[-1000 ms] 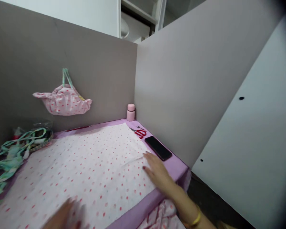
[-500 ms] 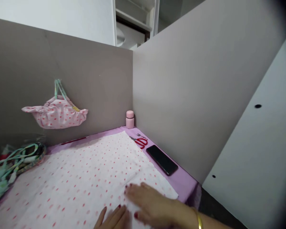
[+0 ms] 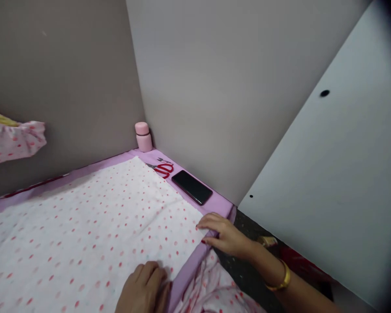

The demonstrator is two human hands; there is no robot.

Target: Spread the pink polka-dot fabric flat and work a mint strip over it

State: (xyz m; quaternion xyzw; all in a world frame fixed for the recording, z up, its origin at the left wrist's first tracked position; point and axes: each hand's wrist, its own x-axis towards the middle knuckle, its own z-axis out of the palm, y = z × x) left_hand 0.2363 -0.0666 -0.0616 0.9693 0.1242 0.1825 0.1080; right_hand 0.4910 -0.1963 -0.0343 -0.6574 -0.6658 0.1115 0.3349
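A white cloth with red and pink dots [image 3: 94, 221] lies spread over the purple table cover [image 3: 189, 265]. Its near right corner is under my right hand [image 3: 226, 234], whose thumb and fingers are apart, resting at the table edge. My left hand [image 3: 143, 287] is on the cloth's near edge, fingers bent and close together, the tips turned down and partly hidden. Beyond my right hand lie a black phone [image 3: 192, 187], red-handled scissors [image 3: 165, 170] and small thread snips [image 3: 164, 161].
A pink bottle [image 3: 144, 138] stands in the corner between grey panels [image 3: 215, 87]. At left hangs a gathered dotted fabric piece [image 3: 16, 141]. Dotted fabric [image 3: 211, 287] also shows below the table edge. A white board [image 3: 339, 174] rises at right.
The view has swung right and down. My right hand has moved from the cloth's surface to its near right corner. My left hand's fingers, stretched out before, are now bent at the edge.
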